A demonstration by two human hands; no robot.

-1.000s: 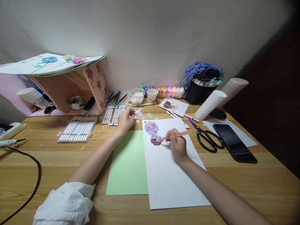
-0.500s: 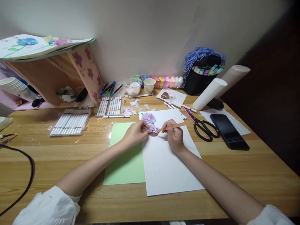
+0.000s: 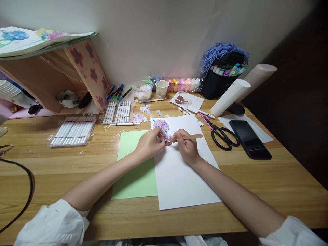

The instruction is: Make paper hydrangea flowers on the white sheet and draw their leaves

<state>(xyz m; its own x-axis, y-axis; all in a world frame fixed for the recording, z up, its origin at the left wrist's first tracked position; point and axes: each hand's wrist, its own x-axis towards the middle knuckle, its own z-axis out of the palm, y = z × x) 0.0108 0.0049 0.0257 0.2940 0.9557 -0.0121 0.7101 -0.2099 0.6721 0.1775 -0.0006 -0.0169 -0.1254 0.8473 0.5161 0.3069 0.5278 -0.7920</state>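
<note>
Well left of the white sheet, an open-fronted pink box is housing a patterned bowl; nearer the sheet, a clear case is holding a row of white markers, and a second case, beyond the sheet's far left corner, is holding more. Past that corner, a transparent bowl is containing fluffy white material. At the sheet's upper left, the left hand is curling its fingers close together at the lower part of the lilac flower cluster, which is lying on the sheet; whether they are gripping a scrap, I cannot tell. Beyond the sheet, a paper cup is standing, its contents hidden. Over the sheet, the right hand is pinching a wooden stick in closed fingers. Beyond the sheet, a clear wrapper is enclosing colourful lumps; farther right, a black holder is carrying upright markers, with blue yarn draping over it.
</note>
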